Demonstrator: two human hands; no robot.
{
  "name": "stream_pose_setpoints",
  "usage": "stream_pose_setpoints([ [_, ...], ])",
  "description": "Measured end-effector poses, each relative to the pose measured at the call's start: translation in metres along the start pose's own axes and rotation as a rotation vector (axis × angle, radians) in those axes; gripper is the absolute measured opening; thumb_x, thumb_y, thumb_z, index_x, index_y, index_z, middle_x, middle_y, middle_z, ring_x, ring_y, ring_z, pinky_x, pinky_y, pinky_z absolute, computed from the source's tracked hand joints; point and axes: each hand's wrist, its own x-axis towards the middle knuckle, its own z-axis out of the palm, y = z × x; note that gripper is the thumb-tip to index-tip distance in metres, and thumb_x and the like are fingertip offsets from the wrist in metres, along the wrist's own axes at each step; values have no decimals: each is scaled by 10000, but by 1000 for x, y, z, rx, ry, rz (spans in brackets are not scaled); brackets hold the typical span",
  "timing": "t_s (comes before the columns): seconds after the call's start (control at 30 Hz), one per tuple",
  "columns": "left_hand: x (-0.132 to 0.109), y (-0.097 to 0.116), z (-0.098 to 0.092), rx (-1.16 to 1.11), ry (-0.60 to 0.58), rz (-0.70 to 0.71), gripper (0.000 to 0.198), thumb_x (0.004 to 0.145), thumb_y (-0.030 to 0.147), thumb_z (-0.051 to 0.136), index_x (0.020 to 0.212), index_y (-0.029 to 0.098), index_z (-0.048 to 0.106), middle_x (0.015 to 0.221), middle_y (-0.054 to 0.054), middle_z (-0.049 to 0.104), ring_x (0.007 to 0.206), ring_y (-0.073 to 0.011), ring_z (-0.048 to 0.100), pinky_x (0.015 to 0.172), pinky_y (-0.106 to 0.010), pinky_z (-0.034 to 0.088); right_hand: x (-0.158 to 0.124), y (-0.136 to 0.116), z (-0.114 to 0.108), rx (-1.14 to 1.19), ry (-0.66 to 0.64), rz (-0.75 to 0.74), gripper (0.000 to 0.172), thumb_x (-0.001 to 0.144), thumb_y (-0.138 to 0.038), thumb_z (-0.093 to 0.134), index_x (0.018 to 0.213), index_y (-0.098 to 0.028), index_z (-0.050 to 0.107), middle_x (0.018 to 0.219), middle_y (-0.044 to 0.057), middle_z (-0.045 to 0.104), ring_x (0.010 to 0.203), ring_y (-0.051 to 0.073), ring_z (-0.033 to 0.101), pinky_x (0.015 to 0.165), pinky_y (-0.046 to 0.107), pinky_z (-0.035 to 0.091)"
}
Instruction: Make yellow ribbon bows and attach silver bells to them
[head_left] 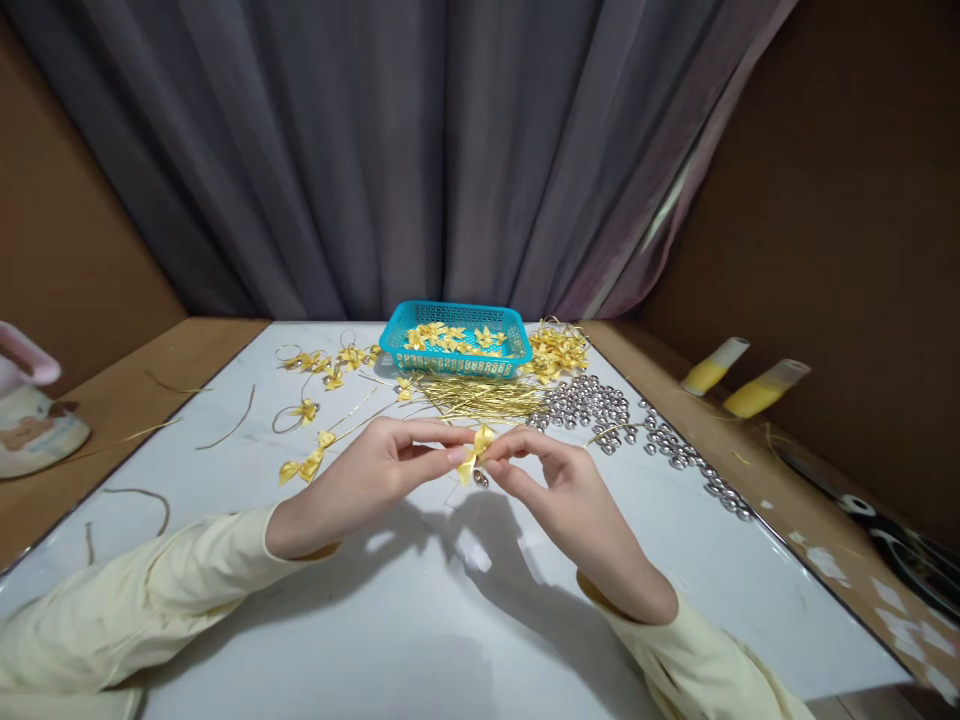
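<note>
Above the white tabletop, my left hand pinches a small yellow ribbon bow between thumb and forefinger. My right hand has its fingertips closed at the bow's other side. A small silver bead or bell hangs just under the bow, close to my right thumb. Thin wire ends show below it. What my right fingertips grip exactly is partly hidden. Just beyond both hands lies a heap of gold twist ties. More yellow bows rest left of my left wrist.
A turquoise basket holding yellow bows stands at the back, with a bow pile beside it. Silver bells or beads spread along the right. Two yellow-filled tubes, scissors and a pink-handled mug sit at the sides.
</note>
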Motion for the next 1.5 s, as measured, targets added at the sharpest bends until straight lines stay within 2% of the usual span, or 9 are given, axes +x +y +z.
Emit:
stream_pose_setpoints([
  [0.27,1,0,-3,-14,19,-9,313,788,411,633,1057,260,688,1160,-21,659,1100,-243,570,947,-338,425,0,1,-5,-51,43,-131,77,760,-190,561,800,-210,624,819,25,649,795,181,564,736,336,434],
  [0.43,3,-2,-3,-50,17,-17,329,788,415,639,1076,262,679,1131,-28,673,1078,-236,578,947,-334,416,-1,1,-4,-131,54,-189,93,726,-149,541,775,-196,606,797,29,629,795,186,566,720,336,431],
  [0.63,4,-2,-3,-105,32,-34,348,786,423,640,1087,251,671,1143,-36,662,1058,-238,585,934,-344,426,1,0,-4,-20,-69,42,62,756,-201,567,751,-181,625,777,36,670,713,171,608,646,306,459],
  [0.7,4,-3,-3,-121,31,-34,347,788,419,639,1084,243,671,1135,-42,665,1066,-242,580,943,-351,422,0,0,-2,29,-65,67,77,764,-220,586,777,-178,650,800,44,679,703,165,608,622,294,467],
  [0.8,4,-2,-2,-152,40,-29,332,789,411,641,1065,229,675,1154,-49,655,1085,-246,569,957,-368,413,-2,2,2,23,90,-18,87,775,-215,595,724,-178,656,751,38,660,662,150,580,581,275,456],
  [0.87,5,-2,-1,-172,59,-23,315,787,404,648,1047,228,680,1162,-45,650,1089,-240,567,965,-371,406,-5,3,6,-25,247,-136,116,782,-190,593,676,-180,639,702,27,628,625,137,544,563,270,440],
  [0.93,6,-2,0,-187,75,-14,305,782,395,659,1042,236,683,1148,-36,656,1088,-229,567,966,-363,403,-8,5,9,-87,341,-258,111,779,-157,598,676,-175,637,685,24,609,606,132,519,560,274,432],
  [1.13,5,-5,1,-249,55,-22,294,782,371,670,1053,258,680,1038,-15,691,1017,-203,596,904,-334,440,-9,10,18,-188,278,-421,93,771,-93,596,812,-145,661,745,53,645,662,151,545,580,284,451],
  [1.5,5,-8,1,-319,7,-62,269,797,320,661,1047,223,677,1023,-34,691,979,-196,616,898,-347,462,-4,16,20,-229,261,-442,126,773,-92,601,882,-140,641,751,42,601,674,153,528,601,286,441],
])
